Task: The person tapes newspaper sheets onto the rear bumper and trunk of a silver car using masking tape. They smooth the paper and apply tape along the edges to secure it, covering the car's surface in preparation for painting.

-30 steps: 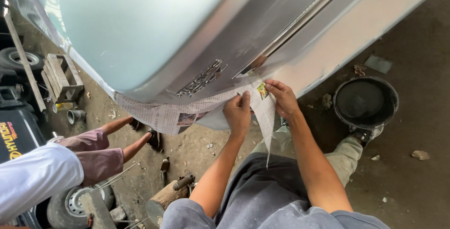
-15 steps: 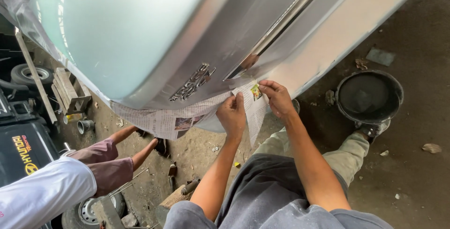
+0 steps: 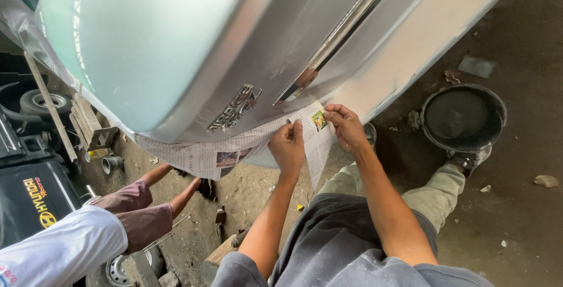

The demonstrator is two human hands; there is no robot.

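Both hands have slid along: left hand (image 3: 287,146) presses newspaper (image 3: 234,153) flat, right hand (image 3: 346,127) pinches its edge against the car panel (image 3: 176,46); masking advances.

Raised chrome lettering badge (image 3: 233,110) on the silver car panel, slanted, just above the newspaper edge. Newspaper sheet (image 3: 234,153) with printed columns and small colour pictures, hanging along the panel's lower rim, pinched at its right end. Yellow emblem and lettering (image 3: 36,200) on a black surface at far left. Small coloured print (image 3: 8,275) on a white sleeve, bottom left corner.
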